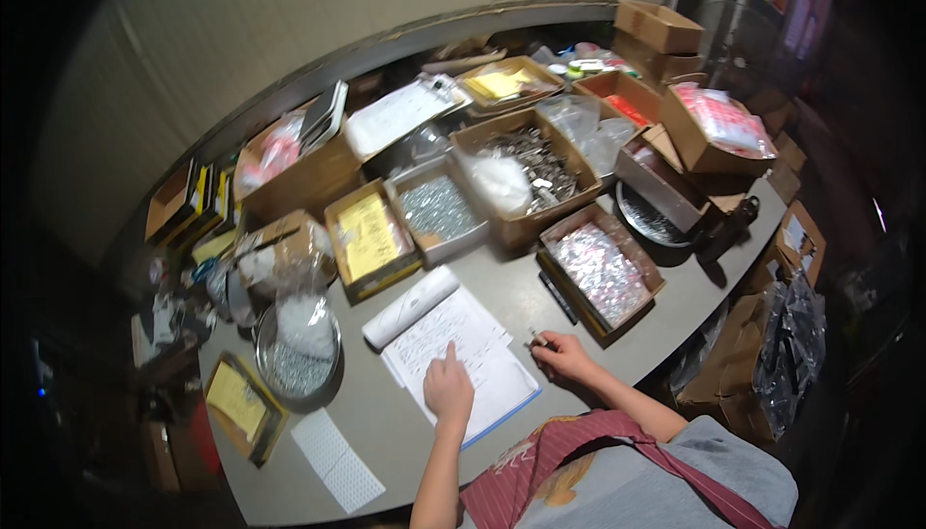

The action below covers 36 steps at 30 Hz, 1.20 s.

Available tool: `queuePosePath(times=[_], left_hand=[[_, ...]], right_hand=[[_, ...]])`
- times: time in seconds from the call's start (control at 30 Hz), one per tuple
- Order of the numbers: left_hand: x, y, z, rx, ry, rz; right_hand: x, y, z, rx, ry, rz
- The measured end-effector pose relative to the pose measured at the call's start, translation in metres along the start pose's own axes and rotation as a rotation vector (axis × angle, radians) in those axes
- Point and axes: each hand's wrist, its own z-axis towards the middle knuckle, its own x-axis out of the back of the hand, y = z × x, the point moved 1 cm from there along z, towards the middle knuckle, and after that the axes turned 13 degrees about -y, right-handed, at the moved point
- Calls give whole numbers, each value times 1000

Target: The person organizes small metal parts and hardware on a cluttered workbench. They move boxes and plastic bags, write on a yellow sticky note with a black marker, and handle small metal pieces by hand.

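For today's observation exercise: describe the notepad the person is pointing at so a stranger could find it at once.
Start at the grey table crowded with cardboard boxes. Near its front edge, under the left hand, lies the open notepad of handwritten white sheets. Unlike the boxes around it, it lies flat, with earlier pages rolled back at its far end.

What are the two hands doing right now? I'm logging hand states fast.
Left hand: index finger pointing on the notebook, holding nothing.
Right hand: closed on a small dark object, maybe a pen.

A grey table (405, 433) (edges in shadow) stands against a pale wall (289, 8).
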Motion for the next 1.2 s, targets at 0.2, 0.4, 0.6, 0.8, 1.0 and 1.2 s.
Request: queuePosePath(times=[0.2,0.4,0.6,0.8,1.0,1.2], left_hand=[[-3,1,-1,35,-58,-50],[1,5,0,47,-60,-63],[-1,8,1,36,-58,-84],[8,7,-3,121,-15,-208],[9,11,-2,101,-34,-189],[4,7,-3,82,-18,-162]], right_hand=[[-2,-1,0,-3,16,148],[12,6,28,-45,-23,260],[20,4,61,128,77,190],[20,-28,62,345,133,-195],[18,17,36,607,162,-857],[10,4,20,658,220,-833]])
